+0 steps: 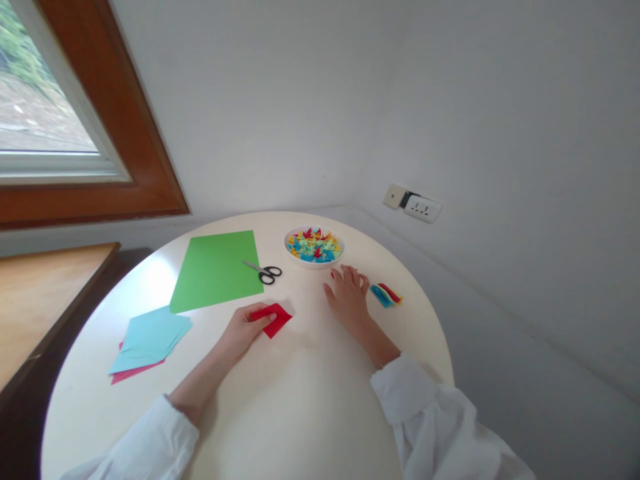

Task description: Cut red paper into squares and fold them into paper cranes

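A small red piece of paper [281,321] is pinched between the thumb and fingers of my left hand [250,325], low over the middle of the table. My right hand [349,297] rests palm down on the tabletop with its fingers apart, just in front of a white bowl [316,265] filled with small folded paper shapes in red, yellow, blue and pale green. Tiny red spots show at its fingertips; I cannot tell what they are. Beside that hand, to the right, lies a small fan of blue, yellow and red paper pieces [385,295].
Black-handled scissors [267,273] lie partly on a large green sheet [215,267]. Light blue paper squares [150,337] over pink ones [137,375] are stacked at the left of the round white table [300,413]. Behind are walls, a socket [423,208] and a wood-framed window.
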A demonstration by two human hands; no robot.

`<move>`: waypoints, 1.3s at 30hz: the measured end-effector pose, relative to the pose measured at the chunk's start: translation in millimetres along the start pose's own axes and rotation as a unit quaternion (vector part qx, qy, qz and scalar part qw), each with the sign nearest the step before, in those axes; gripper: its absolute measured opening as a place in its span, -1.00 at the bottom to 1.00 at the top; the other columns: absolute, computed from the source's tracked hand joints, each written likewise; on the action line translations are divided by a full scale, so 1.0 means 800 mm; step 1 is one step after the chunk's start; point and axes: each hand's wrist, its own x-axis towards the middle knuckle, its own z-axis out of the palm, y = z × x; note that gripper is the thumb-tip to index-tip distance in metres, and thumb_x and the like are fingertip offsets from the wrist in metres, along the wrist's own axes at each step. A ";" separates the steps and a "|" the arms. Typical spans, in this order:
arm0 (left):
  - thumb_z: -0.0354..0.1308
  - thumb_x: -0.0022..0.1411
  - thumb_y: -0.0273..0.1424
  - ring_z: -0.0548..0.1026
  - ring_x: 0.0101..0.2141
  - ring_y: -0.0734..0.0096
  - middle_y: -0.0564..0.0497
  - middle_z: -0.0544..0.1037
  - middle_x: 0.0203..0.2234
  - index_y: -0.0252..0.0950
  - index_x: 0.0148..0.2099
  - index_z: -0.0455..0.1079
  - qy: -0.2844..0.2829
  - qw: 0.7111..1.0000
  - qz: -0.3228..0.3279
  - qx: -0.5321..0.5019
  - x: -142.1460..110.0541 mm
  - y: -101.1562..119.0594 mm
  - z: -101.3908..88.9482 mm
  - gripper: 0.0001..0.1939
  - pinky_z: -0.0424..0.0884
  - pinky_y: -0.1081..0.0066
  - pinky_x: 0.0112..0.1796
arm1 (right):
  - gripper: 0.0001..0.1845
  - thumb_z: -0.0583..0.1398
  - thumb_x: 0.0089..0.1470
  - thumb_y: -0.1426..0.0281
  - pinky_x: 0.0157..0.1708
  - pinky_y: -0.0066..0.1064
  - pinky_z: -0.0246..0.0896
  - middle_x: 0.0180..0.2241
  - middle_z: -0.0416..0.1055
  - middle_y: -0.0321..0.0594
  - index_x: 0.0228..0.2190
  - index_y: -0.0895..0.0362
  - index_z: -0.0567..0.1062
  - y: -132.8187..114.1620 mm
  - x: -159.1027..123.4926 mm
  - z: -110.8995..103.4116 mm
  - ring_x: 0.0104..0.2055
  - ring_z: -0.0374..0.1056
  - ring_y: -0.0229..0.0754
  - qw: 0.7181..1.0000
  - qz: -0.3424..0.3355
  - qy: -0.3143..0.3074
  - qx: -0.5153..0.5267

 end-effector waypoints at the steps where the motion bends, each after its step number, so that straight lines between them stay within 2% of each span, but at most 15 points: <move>1: 0.36 -0.21 -0.34 0.44 -0.49 0.42 -0.03 0.55 -0.53 -0.38 -0.44 0.49 0.002 1.000 -0.003 0.000 0.000 0.000 0.000 -0.75 0.30 0.44 -0.40 | -0.64 0.04 0.11 0.33 0.07 0.02 -0.18 0.05 0.28 0.12 -0.08 0.20 0.39 0.005 0.000 0.003 0.13 0.08 0.10 1.000 0.009 0.005 -0.016; 4: 0.36 -0.23 -0.33 0.43 -0.53 0.43 -0.02 0.54 -0.56 -0.39 -0.45 0.47 0.009 1.000 -0.014 0.002 0.000 -0.001 0.000 -0.73 0.29 0.45 -0.44 | -0.64 0.04 0.11 0.32 0.08 0.09 -0.23 0.05 0.28 0.14 -0.09 0.20 0.39 0.011 0.000 0.007 0.13 0.08 0.12 0.998 0.029 0.018 -0.044; 7: 0.37 -0.24 -0.34 0.42 -0.55 0.46 0.00 0.54 -0.57 -0.38 -0.43 0.46 0.014 1.000 -0.018 -0.005 0.000 0.000 0.000 -0.72 0.29 0.47 -0.47 | -0.63 0.04 0.11 0.33 0.09 0.13 -0.26 0.09 0.24 0.13 -0.07 0.20 0.39 0.011 0.000 0.006 0.17 0.04 0.12 0.998 0.039 0.004 -0.047; 13: 0.40 -0.26 -0.33 0.46 -0.52 0.47 0.00 0.56 -0.51 -0.38 -0.36 0.44 0.015 0.999 -0.015 -0.034 -0.002 0.003 0.002 -0.64 0.34 0.49 -0.44 | -0.59 0.06 0.11 0.34 0.14 0.09 -0.29 0.21 0.06 0.00 0.02 0.04 0.35 0.002 0.001 -0.003 0.24 -0.07 0.09 1.000 0.015 0.011 -0.022; 17: 0.40 -0.27 -0.33 0.49 -0.50 0.45 0.01 0.56 -0.49 -0.36 -0.23 0.39 0.027 0.997 -0.023 -0.074 -0.001 0.003 0.002 -0.51 0.39 0.47 -0.41 | -0.61 0.06 0.11 0.33 0.14 0.08 -0.30 0.21 0.04 0.02 -0.01 0.06 0.37 0.001 0.001 -0.003 0.24 -0.09 0.09 1.000 0.016 0.005 -0.015; 21: 0.40 -0.27 -0.32 0.50 -0.51 0.46 0.01 0.56 -0.49 -0.35 -0.19 0.34 0.030 0.995 -0.031 -0.085 -0.001 0.005 0.002 -0.46 0.40 0.49 -0.43 | -0.59 0.06 0.11 0.32 0.14 0.07 -0.29 0.20 0.04 0.03 0.01 0.08 0.35 0.003 0.001 0.001 0.23 -0.09 0.09 1.000 0.020 0.011 -0.016; 27: 0.38 -0.23 -0.32 0.50 -0.50 0.46 -0.01 0.56 -0.47 -0.37 -0.19 0.36 0.021 0.995 -0.016 -0.097 -0.004 0.010 0.004 -0.49 0.41 0.49 -0.41 | -0.57 0.05 0.11 0.32 0.14 0.03 -0.26 0.19 0.04 0.01 0.03 0.06 0.32 0.000 -0.001 0.003 0.22 -0.08 0.07 0.999 0.000 0.040 -0.015; 34: 0.36 -0.22 -0.35 0.49 -0.51 0.43 -0.02 0.56 -0.47 -0.35 -0.19 0.40 0.022 0.993 -0.010 -0.116 -0.002 0.007 0.002 -0.54 0.42 0.44 -0.44 | -0.52 -0.02 0.15 0.31 0.12 0.02 -0.24 0.17 0.04 0.03 0.11 0.07 0.21 0.001 0.000 0.001 0.21 -0.07 0.07 0.993 -0.017 0.117 0.009; 39: 0.37 -0.25 -0.37 0.49 -0.46 0.42 -0.08 0.55 -0.33 -0.38 -0.31 0.45 0.033 0.993 -0.006 -0.115 0.000 0.004 0.001 -0.63 0.45 0.41 -0.40 | -0.51 -0.02 0.15 0.30 0.13 0.00 -0.23 0.15 0.08 0.08 0.11 0.17 0.19 0.004 0.002 0.001 0.20 -0.05 0.04 0.990 -0.009 0.142 0.018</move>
